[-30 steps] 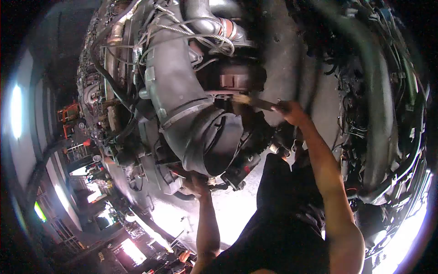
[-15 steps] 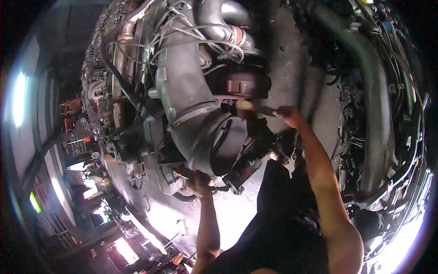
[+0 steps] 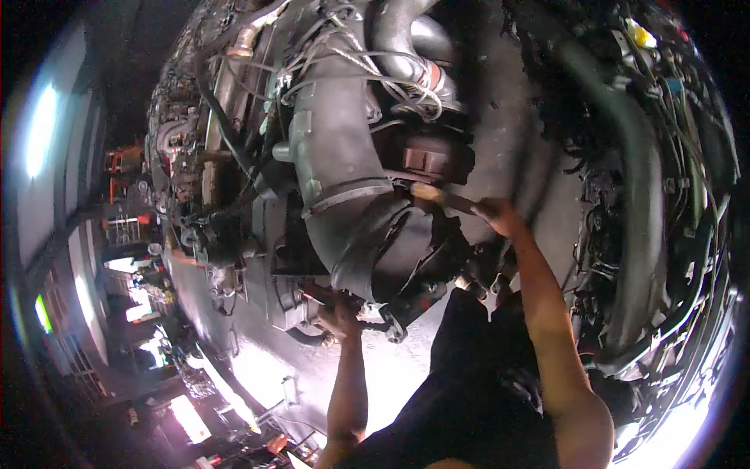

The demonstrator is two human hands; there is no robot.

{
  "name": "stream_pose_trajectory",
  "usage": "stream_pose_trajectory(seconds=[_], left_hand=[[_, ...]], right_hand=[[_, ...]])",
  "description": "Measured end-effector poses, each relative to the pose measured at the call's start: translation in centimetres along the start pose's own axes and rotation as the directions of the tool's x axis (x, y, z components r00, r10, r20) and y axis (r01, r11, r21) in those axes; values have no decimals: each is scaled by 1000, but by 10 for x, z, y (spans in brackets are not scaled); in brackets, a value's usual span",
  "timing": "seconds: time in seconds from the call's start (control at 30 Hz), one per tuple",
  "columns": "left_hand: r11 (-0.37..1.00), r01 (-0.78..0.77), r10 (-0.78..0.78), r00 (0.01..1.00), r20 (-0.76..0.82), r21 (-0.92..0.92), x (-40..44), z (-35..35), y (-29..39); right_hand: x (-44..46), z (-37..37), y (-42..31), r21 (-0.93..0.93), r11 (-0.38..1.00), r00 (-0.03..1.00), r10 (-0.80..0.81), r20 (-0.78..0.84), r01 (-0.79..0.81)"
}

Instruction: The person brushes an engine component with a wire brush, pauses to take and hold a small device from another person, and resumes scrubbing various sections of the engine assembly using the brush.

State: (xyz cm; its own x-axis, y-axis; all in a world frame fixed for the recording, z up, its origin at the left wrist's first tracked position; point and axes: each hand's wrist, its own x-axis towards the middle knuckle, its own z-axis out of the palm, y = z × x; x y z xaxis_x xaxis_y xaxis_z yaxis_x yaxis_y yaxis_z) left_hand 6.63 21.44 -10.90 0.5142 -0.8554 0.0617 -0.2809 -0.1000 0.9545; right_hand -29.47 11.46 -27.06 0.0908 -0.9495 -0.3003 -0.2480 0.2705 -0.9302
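My right hand (image 3: pixel 498 216) is closed round the dark handle of what looks like a brush (image 3: pixel 457 202) with a pale tan head. That head lies against the engine, just below a rusty brown metal part (image 3: pixel 426 162). My left hand (image 3: pixel 341 314) is closed at the lower edge of the engine, beside a flat brownish piece (image 3: pixel 319 294); what its fingers grip is hard to make out. Between the hands a large grey pipe (image 3: pixel 332 148) curves down into a dark, wide elbow (image 3: pixel 363 250).
Thin cables (image 3: pixel 367 59) loop over the pipe's top. Along the right runs another machine with a long dark pipe (image 3: pixel 644 234) and many hoses. Grey floor (image 3: pixel 539 164) shows between the two machines. Shelves and bright windows (image 3: pixel 190 418) lie at left.
The view has shifted, so the engine sits slightly further right and lower. Both hands keep their holds, and the pale head stays near the same engine spot.
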Motion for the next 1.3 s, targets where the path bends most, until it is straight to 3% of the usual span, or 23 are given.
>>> stream_pose_trajectory(seconds=[0.03, 0.1, 0.17, 0.2, 0.27, 0.37, 0.4, 0.43, 0.5, 0.53, 0.6, 0.63, 0.7, 0.77, 0.8, 0.87, 0.93, 1.0, 1.03, 1.07, 1.1, 1.23, 1.3], left_hand=[[991, -23, 27, 999, 36, -128, 1, -4, -10], [995, -74, 76, 997, 32, -63, -2, 5, 7], [1000, 10, -10, 999, -43, 12, -7, 18, 32], [997, -14, 18, 999, -49, 70, -5, 13, 24], [997, -19, 25, 996, -82, 72, -7, 17, 35], [1000, 20, -18, 989, -145, 8, -6, 19, 34], [998, -22, 29, 993, -112, 62, -5, 18, 38], [991, -66, 75, 994, -75, 115, -5, 18, 43], [984, -89, 107, 988, -114, 154, -4, 16, 34], [982, -112, 133, 982, -132, 152, -1, 9, 11], [989, -131, 138, 985, -104, 75, -3, 3, 3], [990, -125, 131, 986, -107, 66, -4, 1, 3], [997, 75, -74, 997, -19, 27, -4, -2, 9], [1000, -20, 21, 994, -109, 6, -5, 7, 22], [998, 45, -41, 995, -86, 43, -6, 8, 29], [991, 110, -106, 992, -64, 70, -5, 5, 23], [994, -24, 31, 998, -63, 110, -1, 3, 16], [999, -3, 3, 1000, -8, 42, -6, 4, 44], [1000, 21, -20, 999, 46, -18, -8, 7, 58], [994, 112, -111, 993, -39, 13, -8, 9, 51], [993, 115, -115, 993, -28, 8, -8, 9, 52], [987, 143, -140, 989, 34, -72, -9, 6, 53], [983, 140, -135, 990, 48, -118, -6, 5, 53]], right_hand=[[-11, -8, 11, -68, 997, 995, -52, -80, 47], [-24, -11, 48, -107, 988, 986, 95, -138, -110], [-44, -6, 86, -259, 965, 951, -108, -289, 31], [-56, -8, 72, -275, 960, 954, -121, -275, 43], [-80, -13, 20, -133, 990, 984, -75, -163, 54], [-94, 3, 42, -59, 998, 981, -47, -189, 36], [-96, 1, 35, -418, 853, 897, -410, -164, 314], [-97, -2, 27, -430, 845, 895, -418, -156, 319], [-103, -4, 4, -171, 916, 901, -391, -187, 362], [-105, -8, -3, -184, 913, 901, -395, -182, 363], [-108, -15, -14, -10, 998, 990, 54, -134, -56], [-110, -20, -20, -21, 998, 989, 53, -135, -57], [-112, -26, -33, -45, 997, 987, 55, -149, -62], [-115, -30, -38, -58, 998, 987, -43, -156, 34], [-117, -32, -41, -62, 990, 977, -135, -163, 127], [-119, -34, -50, -135, 982, 976, -150, -160, 129], [-122, -35, -56, -203, 971, 974, -160, -163, 125], [-127, -34, -58, -528, 817, 944, -320, -80, 232], [-131, -29, -58, -532, 817, 946, -314, -83, 224], [-134, -24, -59, -464, 872, 954, -254, -160, 155], [-135, -20, -62, -389, 917, 953, -190, -235, 87], [-142, -12, -72, -337, 936, 927, -210, -312, 99], [-134, -21, -67, -314, 949, 944, -85, -318, -20]])
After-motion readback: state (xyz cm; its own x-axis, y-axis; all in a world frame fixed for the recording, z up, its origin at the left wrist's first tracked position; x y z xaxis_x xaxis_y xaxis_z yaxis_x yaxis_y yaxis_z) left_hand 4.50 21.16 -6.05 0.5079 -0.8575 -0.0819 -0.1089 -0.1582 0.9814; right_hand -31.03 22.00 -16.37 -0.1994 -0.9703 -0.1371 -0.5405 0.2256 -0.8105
